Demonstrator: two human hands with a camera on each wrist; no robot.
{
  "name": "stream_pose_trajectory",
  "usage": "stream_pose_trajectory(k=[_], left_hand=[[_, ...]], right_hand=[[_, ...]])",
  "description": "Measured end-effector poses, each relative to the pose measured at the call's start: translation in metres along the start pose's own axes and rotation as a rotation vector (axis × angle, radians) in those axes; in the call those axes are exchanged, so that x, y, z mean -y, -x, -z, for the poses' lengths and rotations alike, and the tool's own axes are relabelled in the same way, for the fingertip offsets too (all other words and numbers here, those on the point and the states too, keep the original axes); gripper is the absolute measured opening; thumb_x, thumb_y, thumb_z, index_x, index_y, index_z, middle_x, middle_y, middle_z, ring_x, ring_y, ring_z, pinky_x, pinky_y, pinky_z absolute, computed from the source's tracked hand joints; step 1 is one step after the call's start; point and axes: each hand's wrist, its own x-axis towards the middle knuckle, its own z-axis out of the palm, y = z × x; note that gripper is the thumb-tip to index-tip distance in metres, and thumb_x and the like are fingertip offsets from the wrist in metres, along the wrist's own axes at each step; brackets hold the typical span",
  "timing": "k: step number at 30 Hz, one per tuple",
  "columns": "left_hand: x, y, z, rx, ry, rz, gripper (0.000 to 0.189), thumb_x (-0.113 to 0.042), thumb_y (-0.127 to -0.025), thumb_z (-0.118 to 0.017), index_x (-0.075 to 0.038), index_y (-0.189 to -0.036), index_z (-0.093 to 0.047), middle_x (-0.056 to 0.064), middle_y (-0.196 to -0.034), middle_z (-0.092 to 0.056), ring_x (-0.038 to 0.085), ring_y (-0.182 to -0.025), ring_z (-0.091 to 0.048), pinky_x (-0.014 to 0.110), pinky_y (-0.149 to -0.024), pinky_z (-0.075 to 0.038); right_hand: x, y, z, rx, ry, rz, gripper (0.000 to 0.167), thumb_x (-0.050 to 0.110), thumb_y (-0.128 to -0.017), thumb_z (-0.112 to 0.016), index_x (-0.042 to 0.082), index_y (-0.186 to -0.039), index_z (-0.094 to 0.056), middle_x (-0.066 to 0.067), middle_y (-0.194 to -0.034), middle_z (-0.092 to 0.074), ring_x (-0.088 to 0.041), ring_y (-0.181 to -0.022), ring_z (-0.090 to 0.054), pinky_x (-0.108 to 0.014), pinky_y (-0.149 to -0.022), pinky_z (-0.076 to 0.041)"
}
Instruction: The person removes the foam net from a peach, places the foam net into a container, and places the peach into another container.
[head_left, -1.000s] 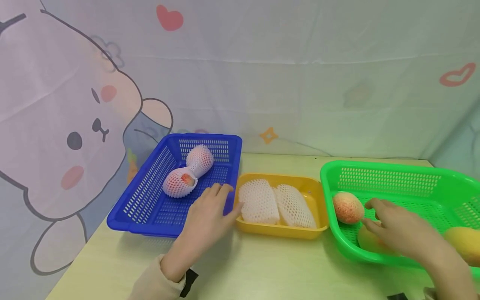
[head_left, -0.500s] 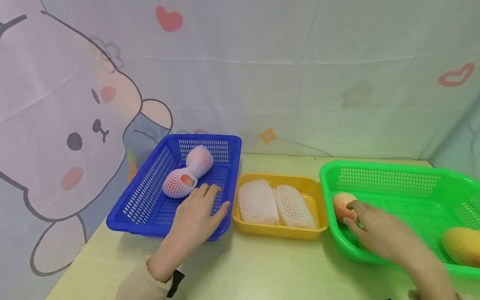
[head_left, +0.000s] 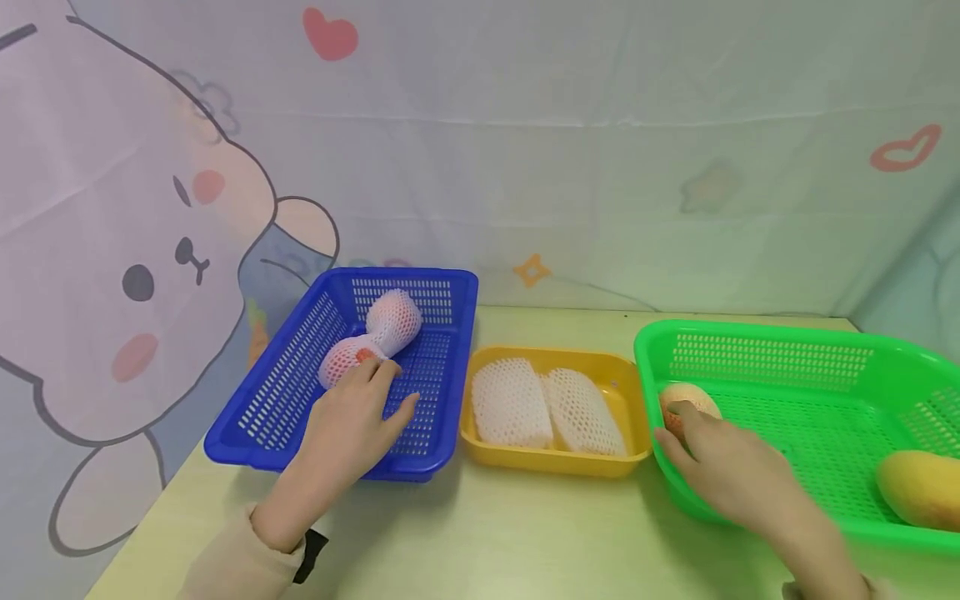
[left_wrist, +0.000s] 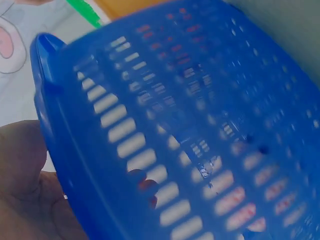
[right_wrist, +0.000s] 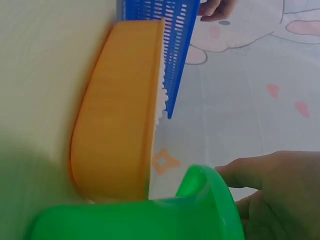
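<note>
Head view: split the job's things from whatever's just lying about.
Likely job: speckled round reddish fruit; yellow oval fruit; green plastic basket; white foam-net sleeves; yellow plastic tray; blue plastic basket; two pink fruits in white netting.

Likely backdrop: pale cartoon-printed cloth.

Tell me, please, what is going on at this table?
A person's right hand is at a reddish speckled fruit in the green basket; whether it grips the fruit is not clear. The left hand is over the blue basket, its fingers in front of the nearer of two net-wrapped fruits. Between the baskets, a yellow tray holds two white foam nets. A bare yellow fruit lies at the right of the green basket.
</note>
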Motion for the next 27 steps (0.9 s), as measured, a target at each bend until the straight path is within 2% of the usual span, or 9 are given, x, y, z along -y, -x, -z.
stream_pose_trajectory(k=[3,6,8,10,12,15,21,27], left_hand=[[0.007,-0.001,0.005,0.016,-0.018,0.002,0.037,-0.033,-0.089,-0.065,-0.003,-0.110,-0.061,0.013,-0.101,-0.064,0.028,-0.084,-0.063,0.045,-0.067,-0.056],[0.013,-0.002,0.008,0.022,-0.028,0.000,0.037,-0.032,-0.088,-0.067,-0.002,-0.109,-0.061,0.014,-0.099,-0.064,0.028,-0.080,-0.061,0.043,-0.061,-0.055],[0.017,-0.003,0.009,0.021,-0.030,-0.003,0.035,-0.030,-0.087,-0.068,-0.003,-0.109,-0.061,0.014,-0.097,-0.063,0.026,-0.078,-0.059,0.041,-0.057,-0.053],[0.022,-0.003,0.010,0.018,-0.034,-0.006,0.034,-0.029,-0.087,-0.068,-0.004,-0.108,-0.061,0.013,-0.094,-0.062,0.026,-0.076,-0.057,0.040,-0.054,-0.051],[0.025,-0.003,0.010,0.018,-0.039,-0.006,0.034,-0.029,-0.086,-0.068,-0.004,-0.109,-0.061,0.013,-0.093,-0.061,0.026,-0.076,-0.057,0.040,-0.055,-0.050],[0.030,-0.003,0.010,0.035,-0.049,0.003,0.037,-0.030,-0.087,-0.067,-0.002,-0.110,-0.061,0.014,-0.093,-0.060,0.028,-0.078,-0.057,0.043,-0.059,-0.052],[0.035,-0.004,0.016,0.089,-0.096,0.018,0.045,-0.033,-0.088,-0.066,0.001,-0.116,-0.059,0.019,-0.103,-0.062,0.035,-0.090,-0.059,0.050,-0.068,-0.055],[0.037,-0.006,0.026,0.146,-0.110,0.007,0.048,-0.034,-0.089,-0.064,0.003,-0.118,-0.056,0.020,-0.104,-0.061,0.035,-0.092,-0.060,0.052,-0.071,-0.054]], right_hand=[[0.005,0.000,-0.004,-0.020,0.002,-0.021,0.027,0.038,-0.101,-0.042,0.013,-0.089,-0.043,0.000,-0.067,-0.038,-0.011,-0.053,-0.034,-0.026,-0.046,-0.023],[0.007,-0.002,-0.007,-0.027,0.011,-0.015,0.032,0.036,-0.100,-0.044,0.005,-0.108,-0.049,-0.008,-0.075,-0.054,-0.014,-0.054,-0.045,-0.028,-0.046,-0.031],[0.009,-0.002,-0.009,-0.023,0.015,-0.020,0.041,0.034,-0.100,-0.045,0.000,-0.122,-0.045,-0.011,-0.081,-0.059,-0.017,-0.055,-0.050,-0.030,-0.047,-0.036],[0.010,-0.003,-0.012,-0.027,0.022,-0.028,0.048,0.033,-0.099,-0.046,-0.003,-0.130,-0.041,-0.010,-0.080,-0.061,-0.019,-0.054,-0.051,-0.031,-0.047,-0.037],[0.012,-0.004,-0.015,-0.026,0.024,-0.048,0.045,0.032,-0.099,-0.047,-0.003,-0.127,-0.040,-0.003,-0.066,-0.050,-0.018,-0.047,-0.043,-0.030,-0.044,-0.032],[0.014,-0.005,-0.018,-0.037,0.043,-0.058,0.049,0.032,-0.098,-0.046,-0.004,-0.130,-0.037,-0.002,-0.060,-0.047,-0.019,-0.045,-0.043,-0.030,-0.042,-0.031],[0.015,-0.008,-0.023,-0.017,0.058,-0.073,0.063,0.032,-0.098,-0.046,-0.008,-0.141,-0.024,-0.001,-0.054,-0.049,-0.019,-0.046,-0.047,-0.031,-0.042,-0.033],[0.015,-0.011,-0.029,-0.061,0.070,-0.059,0.063,0.028,-0.098,-0.046,-0.011,-0.142,-0.022,0.000,-0.053,-0.047,-0.017,-0.045,-0.045,-0.030,-0.041,-0.032]])
